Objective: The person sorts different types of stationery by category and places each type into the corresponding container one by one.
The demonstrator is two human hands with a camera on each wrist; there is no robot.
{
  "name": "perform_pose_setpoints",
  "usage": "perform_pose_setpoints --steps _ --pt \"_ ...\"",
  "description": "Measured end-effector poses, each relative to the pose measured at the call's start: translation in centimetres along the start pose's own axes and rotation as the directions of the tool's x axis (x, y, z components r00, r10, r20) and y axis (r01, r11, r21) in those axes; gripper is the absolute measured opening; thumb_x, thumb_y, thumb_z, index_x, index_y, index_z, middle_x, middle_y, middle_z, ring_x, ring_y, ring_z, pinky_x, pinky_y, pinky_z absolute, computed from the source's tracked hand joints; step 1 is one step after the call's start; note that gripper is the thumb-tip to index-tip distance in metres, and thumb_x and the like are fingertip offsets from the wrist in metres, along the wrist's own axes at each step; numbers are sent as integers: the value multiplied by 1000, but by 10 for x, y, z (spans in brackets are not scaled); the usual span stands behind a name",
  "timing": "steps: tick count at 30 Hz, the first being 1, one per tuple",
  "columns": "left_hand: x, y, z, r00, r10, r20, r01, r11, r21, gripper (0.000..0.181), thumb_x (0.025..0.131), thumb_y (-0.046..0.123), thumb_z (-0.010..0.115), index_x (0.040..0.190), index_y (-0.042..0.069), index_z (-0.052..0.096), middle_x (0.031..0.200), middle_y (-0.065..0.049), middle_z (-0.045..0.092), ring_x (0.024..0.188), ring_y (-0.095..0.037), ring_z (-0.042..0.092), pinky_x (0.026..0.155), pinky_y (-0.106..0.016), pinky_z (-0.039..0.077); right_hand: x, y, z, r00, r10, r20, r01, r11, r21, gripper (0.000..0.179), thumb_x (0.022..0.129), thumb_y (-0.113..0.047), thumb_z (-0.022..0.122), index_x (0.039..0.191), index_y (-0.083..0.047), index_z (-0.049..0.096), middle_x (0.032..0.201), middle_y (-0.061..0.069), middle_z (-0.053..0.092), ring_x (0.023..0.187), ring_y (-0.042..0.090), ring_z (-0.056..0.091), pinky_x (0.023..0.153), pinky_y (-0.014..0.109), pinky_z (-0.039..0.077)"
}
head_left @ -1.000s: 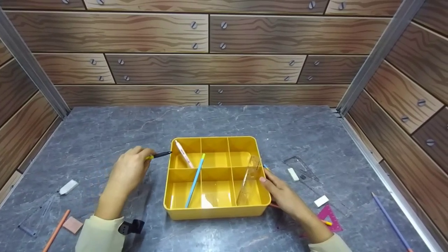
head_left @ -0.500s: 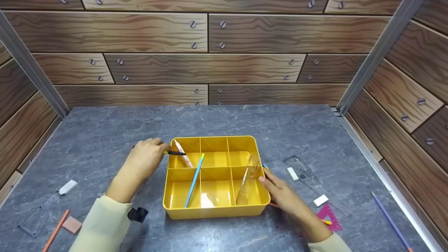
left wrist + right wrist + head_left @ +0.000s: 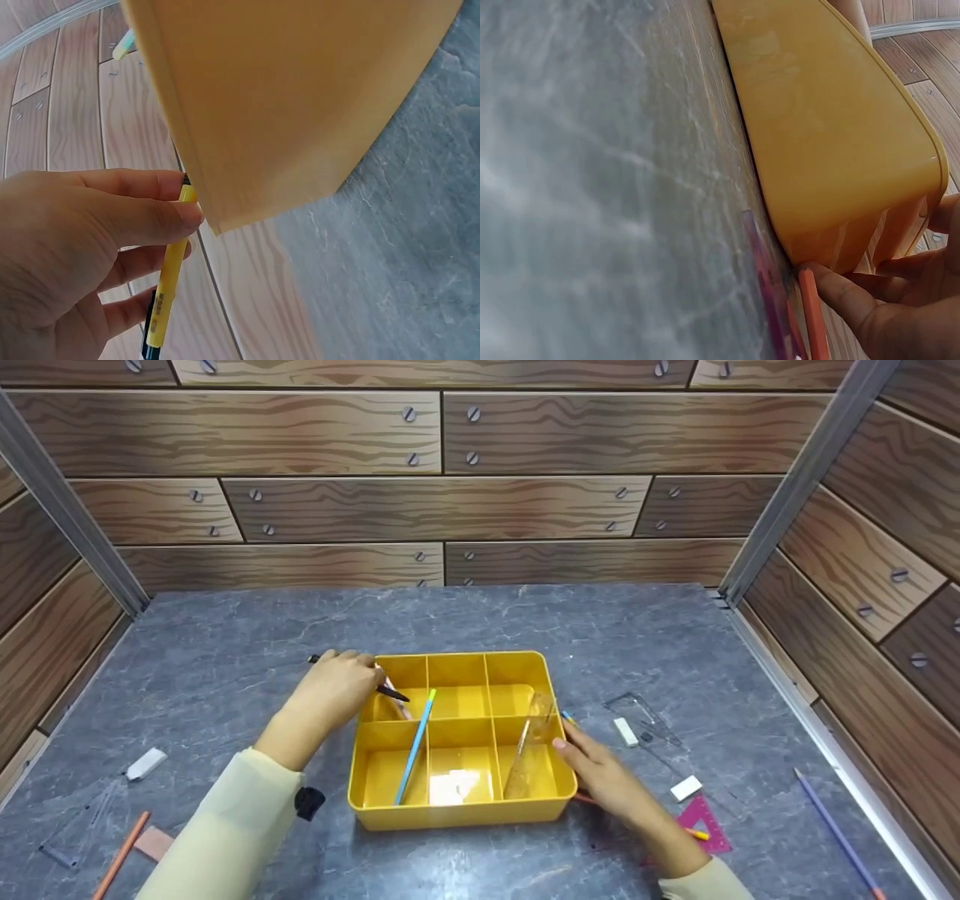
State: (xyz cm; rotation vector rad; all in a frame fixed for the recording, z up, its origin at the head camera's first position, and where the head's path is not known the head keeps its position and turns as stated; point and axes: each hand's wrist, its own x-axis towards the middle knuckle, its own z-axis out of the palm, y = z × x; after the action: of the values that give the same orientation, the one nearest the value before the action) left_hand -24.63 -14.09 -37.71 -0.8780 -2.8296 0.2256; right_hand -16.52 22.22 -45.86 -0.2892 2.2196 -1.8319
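Note:
In the head view, a yellow six-compartment tray [image 3: 454, 816] stands on the grey marbled table. At its back left corner my left hand [image 3: 334, 686] pinches a yellow-and-black pen [image 3: 171, 277] between thumb and fingers. The pen's dark end [image 3: 395, 694] reaches over the back left compartment, where a pale pink pen [image 3: 403, 709] leans, partly covered. My right hand [image 3: 607, 776] touches the tray's right side with extended fingers. A blue pencil [image 3: 415, 750] lies across the left compartments, and a clear ruler [image 3: 529, 765] leans in the front right one.
Right of the tray lie white erasers [image 3: 685, 789], a clear set square [image 3: 643, 716], a pink triangle [image 3: 709, 825] and a purple pencil [image 3: 836, 832]. An orange pencil [image 3: 122, 851], a pink eraser [image 3: 154, 842] and a white eraser [image 3: 146, 763] lie at the left. Wood-patterned panels [image 3: 540, 506] enclose the table.
My left hand has moved right with the yellow-and-black pen, from beside the tray to over its back left corner. The right hand stays against the tray's right side.

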Motion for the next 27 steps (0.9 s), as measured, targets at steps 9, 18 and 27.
perform_pose_setpoints --steps 9,18,27 --pt "16 14 2 995 66 74 -70 996 58 9 86 4 72 85 12 73 89 -6 65 87 -29 62 74 -44 49 0 0 0 1000 17 7 -17 1000 12 64 105 -31 46 155 -1 18 145 35 35 112 36 59 92 43 52" --pt "21 19 10 990 109 94 -112 993 26 8 84 8 75 84 15 72 91 -6 66 88 -30 61 73 -44 50 0 -2 0 1000 17 22 -18 1000 19 65 105 -31 46 155 -2 18 145 36 35 111 36 60 89 44 53" --pt "19 19 6 988 113 107 -113 994 -3 14 90 24 72 98 14 76 95 -5 66 92 -26 62 81 -45 52 -1 -1 0 1000 26 12 -27 999 29 64 105 -31 46 156 -3 19 143 36 38 109 37 61 87 44 55"
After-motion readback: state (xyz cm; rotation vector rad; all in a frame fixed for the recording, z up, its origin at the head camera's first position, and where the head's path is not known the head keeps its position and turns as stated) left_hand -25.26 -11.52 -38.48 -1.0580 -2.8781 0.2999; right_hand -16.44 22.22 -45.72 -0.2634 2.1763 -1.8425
